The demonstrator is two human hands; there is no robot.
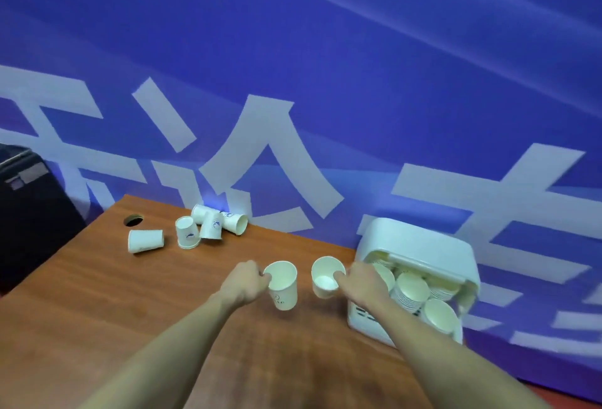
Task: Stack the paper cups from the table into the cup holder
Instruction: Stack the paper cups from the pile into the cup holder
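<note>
1. Head view, your hands: your left hand (pixel 248 281) pinched the rim of one paper cup (pixel 282 284), fingers curled over the lip and into the mouth. Your right hand (pixel 361 280) held a second cup (pixel 324 277) the same way. Both cups were upright, mouths up, near each other above the desk (pixel 97 311); whether they rested on it I could not tell.

2. Head view, the goal: the white cup holder (pixel 420 245) stood just to the right of your right hand, already carrying several stacks with open mouths facing you. Five loose cups (pixel 195 229) lay at the far left of the desk, some on their sides, one of them beside a round cable hole (pixel 133 220).

3. Risks, as I judged them:
   - A rim pinch was thin; squeezing harder could have dented the lip so the cup jammed when nested.
   - Your right wrist was close to the holder; a careless sweep could have knocked its stacks.
   - Nesting at a tilt could have left a crooked stack.
   - The lying cups could have rolled off the far edge if bumped.
</note>
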